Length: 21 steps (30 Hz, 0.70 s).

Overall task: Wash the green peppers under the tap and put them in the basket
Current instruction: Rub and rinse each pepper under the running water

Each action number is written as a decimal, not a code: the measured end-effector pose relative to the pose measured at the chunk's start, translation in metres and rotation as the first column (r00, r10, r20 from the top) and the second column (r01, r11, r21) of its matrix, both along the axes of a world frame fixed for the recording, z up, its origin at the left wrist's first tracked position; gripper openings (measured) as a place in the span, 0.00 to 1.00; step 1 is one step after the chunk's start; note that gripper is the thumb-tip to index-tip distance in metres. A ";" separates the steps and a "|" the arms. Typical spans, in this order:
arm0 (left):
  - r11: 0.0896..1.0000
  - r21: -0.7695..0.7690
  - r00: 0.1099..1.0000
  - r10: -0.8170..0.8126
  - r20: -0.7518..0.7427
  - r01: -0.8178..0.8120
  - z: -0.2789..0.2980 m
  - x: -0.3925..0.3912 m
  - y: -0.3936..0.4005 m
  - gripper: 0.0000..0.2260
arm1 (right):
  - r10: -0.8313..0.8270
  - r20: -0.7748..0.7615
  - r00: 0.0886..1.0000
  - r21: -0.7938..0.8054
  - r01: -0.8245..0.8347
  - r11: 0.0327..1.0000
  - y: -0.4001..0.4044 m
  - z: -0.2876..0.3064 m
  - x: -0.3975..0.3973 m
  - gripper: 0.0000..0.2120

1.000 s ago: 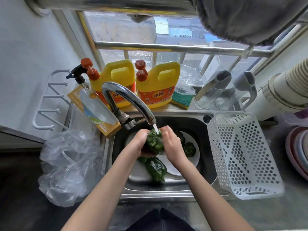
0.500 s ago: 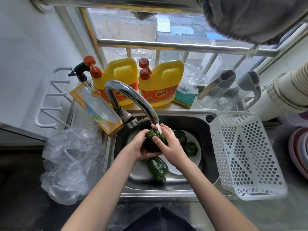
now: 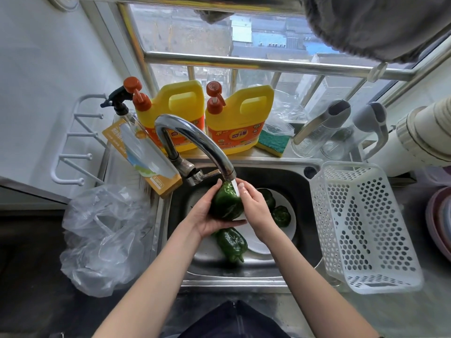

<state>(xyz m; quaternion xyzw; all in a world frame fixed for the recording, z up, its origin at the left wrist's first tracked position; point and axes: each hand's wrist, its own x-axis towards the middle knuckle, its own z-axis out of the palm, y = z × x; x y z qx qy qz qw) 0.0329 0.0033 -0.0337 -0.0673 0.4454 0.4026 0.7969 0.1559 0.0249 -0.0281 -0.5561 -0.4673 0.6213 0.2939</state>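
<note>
A green pepper [image 3: 225, 203] is held under the running tap [image 3: 195, 140]. My left hand [image 3: 207, 215] cups it from below and my right hand [image 3: 253, 206] presses on its right side. Water streams onto the pepper's top. Another pepper [image 3: 231, 243] lies in the sink [image 3: 244, 274] below my hands. Two more peppers [image 3: 281, 215] rest on a white plate [image 3: 261, 245], partly hidden behind my right hand. The white perforated basket [image 3: 361, 228] stands empty, tilted on the sink's right edge.
Two yellow detergent jugs [image 3: 240, 118], a spray bottle [image 3: 122, 111], a boxed item [image 3: 144, 154] and a green sponge [image 3: 273, 142] line the sill behind the sink. A crumpled clear plastic bag [image 3: 105, 237] lies left of the sink. Stacked bowls [image 3: 439, 223] sit far right.
The pepper has been turned in my hands under the stream; my left hand has shifted lower beneath it while my right hand now rubs along its right side.
</note>
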 end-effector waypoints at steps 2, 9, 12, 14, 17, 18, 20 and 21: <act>0.997 0.013 0.994 0.073 0.080 -0.075 0.002 0.003 -0.004 0.15 | -0.072 0.024 0.997 -0.027 0.073 0.997 0.002 -0.003 0.002 0.13; 0.992 0.101 0.848 -0.015 -0.530 0.081 0.009 0.027 0.007 0.16 | -0.184 0.045 0.982 -0.133 0.188 0.973 0.002 -0.004 -0.011 0.13; 0.919 0.135 0.377 -0.016 -0.926 0.370 0.014 0.031 0.016 0.11 | -0.358 -0.048 0.932 -0.213 0.341 0.916 -0.005 -0.005 -0.010 0.18; 0.769 0.082 0.147 -0.016 -0.989 0.634 0.018 0.028 0.018 0.16 | -0.516 -0.066 0.854 -0.365 0.461 0.809 -0.003 -0.007 -0.002 0.20; 0.329 -0.218 -0.224 -0.021 -0.974 0.919 0.017 0.010 0.023 0.27 | -0.525 0.036 0.851 -0.608 0.435 0.664 0.003 -0.013 0.012 0.20; 0.254 -0.213 -0.208 -0.045 -0.977 0.944 0.016 0.002 0.025 0.28 | -0.464 0.076 0.883 -0.642 0.399 0.654 0.004 -0.011 0.014 0.19; 0.257 0.063 0.124 -0.228 -0.966 0.964 0.020 -0.003 0.026 0.23 | -0.410 0.070 0.910 -0.690 0.341 0.639 0.005 -0.008 0.012 0.20; 0.309 0.201 0.297 -0.301 -0.906 0.929 0.021 -0.002 0.026 0.22 | -0.424 0.049 0.904 -0.719 0.326 0.614 0.005 -0.007 0.009 0.22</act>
